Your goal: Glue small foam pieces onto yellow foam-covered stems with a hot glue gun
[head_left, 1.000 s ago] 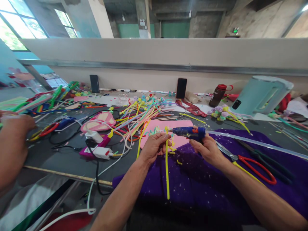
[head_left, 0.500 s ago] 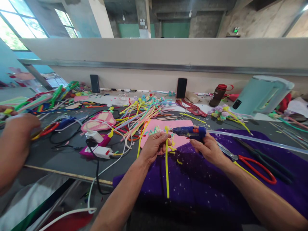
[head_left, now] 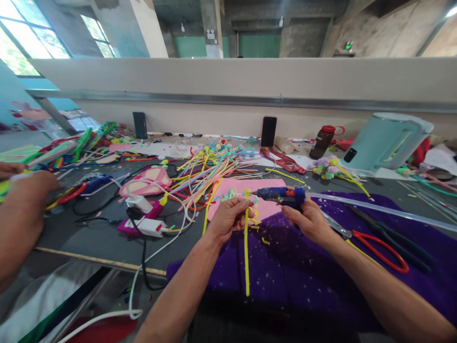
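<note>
Between the fingertips of my left hand (head_left: pixel 232 215) is a yellow pipe cleaner (head_left: pixel 247 259), its long end hanging down and a small yellow tuft at its top. My right hand (head_left: pixel 309 216) is wrapped around a blue glue gun (head_left: pixel 280 194), whose nozzle points left and reaches the tuft or just beside it. A clear glue stick (head_left: pixel 374 207) runs out of the gun's back to the right. Beneath both hands lie a pink sheet (head_left: pixel 273 206) with yellow and teal scraps and a purple cloth (head_left: pixel 296 271).
Red-handled scissors (head_left: pixel 380 247) lie by my right forearm. A pile of coloured pipe cleaners (head_left: pixel 214 166), a power strip (head_left: pixel 146 219) with cords, a brown bottle (head_left: pixel 323 142) and a teal kettle (head_left: pixel 389 140) stand around. Another person's hand (head_left: pixel 28 190) works at the far left.
My hands, the glue gun and the yellow pipe cleaner hold nearly the same place. At the left, the other person's hand has shifted slightly, with yellow-green material now showing by it.
</note>
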`<state>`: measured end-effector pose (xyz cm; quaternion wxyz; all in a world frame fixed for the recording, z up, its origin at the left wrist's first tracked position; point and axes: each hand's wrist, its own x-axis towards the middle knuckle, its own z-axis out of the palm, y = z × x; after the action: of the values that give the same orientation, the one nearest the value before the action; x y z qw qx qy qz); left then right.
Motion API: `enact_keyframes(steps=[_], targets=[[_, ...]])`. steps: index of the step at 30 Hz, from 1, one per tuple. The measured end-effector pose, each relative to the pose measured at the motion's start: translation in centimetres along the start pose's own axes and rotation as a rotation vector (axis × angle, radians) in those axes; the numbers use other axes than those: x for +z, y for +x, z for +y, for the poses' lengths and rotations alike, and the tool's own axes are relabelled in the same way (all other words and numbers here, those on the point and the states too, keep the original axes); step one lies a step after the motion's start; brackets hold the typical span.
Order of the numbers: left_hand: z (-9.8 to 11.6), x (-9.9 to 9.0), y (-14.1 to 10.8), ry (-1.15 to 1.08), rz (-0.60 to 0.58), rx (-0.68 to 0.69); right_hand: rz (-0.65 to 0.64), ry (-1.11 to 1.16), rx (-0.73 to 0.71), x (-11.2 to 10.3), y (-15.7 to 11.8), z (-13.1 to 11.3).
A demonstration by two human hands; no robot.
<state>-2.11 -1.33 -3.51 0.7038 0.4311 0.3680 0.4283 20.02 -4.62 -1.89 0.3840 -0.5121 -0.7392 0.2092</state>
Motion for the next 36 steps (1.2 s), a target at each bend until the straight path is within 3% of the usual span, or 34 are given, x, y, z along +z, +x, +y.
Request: enact_keyframes(steps=[36], targets=[[0.1,0.2,-0.1,0.022,0.0,0.014,-0.007,-0.065,0.013,-0.1,-0.3,-1.1]])
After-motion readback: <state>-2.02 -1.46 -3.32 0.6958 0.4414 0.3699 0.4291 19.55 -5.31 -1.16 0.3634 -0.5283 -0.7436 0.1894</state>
